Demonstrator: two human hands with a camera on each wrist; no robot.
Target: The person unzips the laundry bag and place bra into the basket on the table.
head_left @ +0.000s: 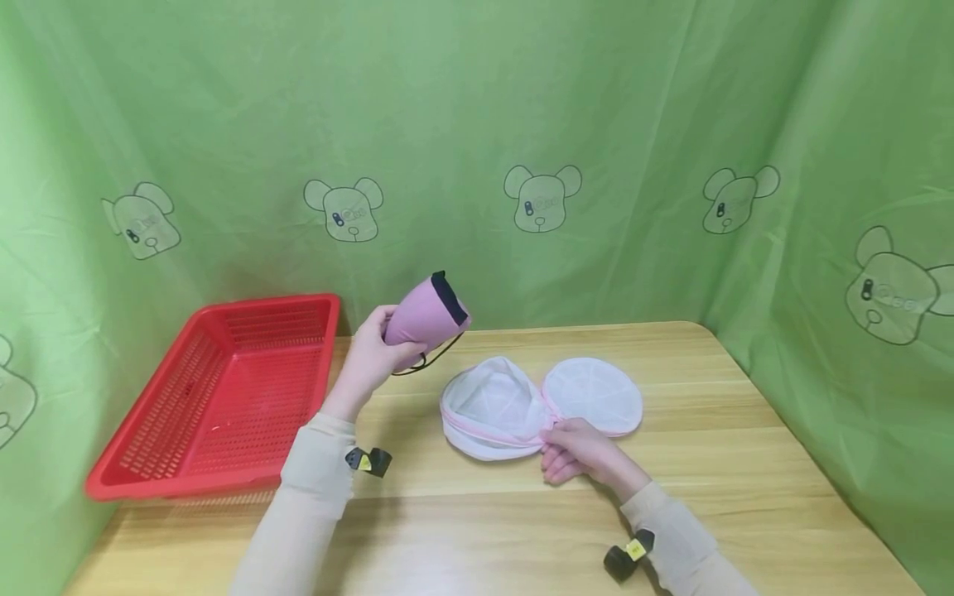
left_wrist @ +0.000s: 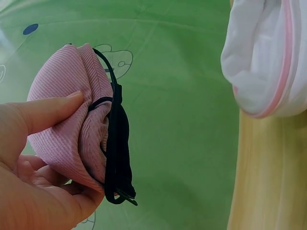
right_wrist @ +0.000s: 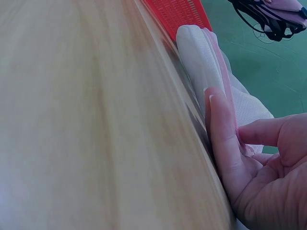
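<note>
A folded pink bra [head_left: 423, 319] with black straps is held up by my left hand [head_left: 370, 354]. In the left wrist view the thumb presses on one ribbed pink cup [left_wrist: 57, 79], and the other fingers support it from below. Lower and to the right, a white mesh laundry bag [head_left: 484, 451] lies unzipped on the table, its round lid [head_left: 594, 393] folded out flat to the right. My right hand [head_left: 585, 451] pinches the bag's pink zipper edge near the hinge between body and lid. The right wrist view shows thumb and finger on that pink trim [right_wrist: 224, 72].
A red plastic basket [head_left: 212, 488] with perforated sides stands at the left of the wooden table [head_left: 715, 463]. Green curtains [head_left: 462, 99] printed with bear heads hang behind and at both sides. Small black cameras [head_left: 629, 556] are strapped to both wrists.
</note>
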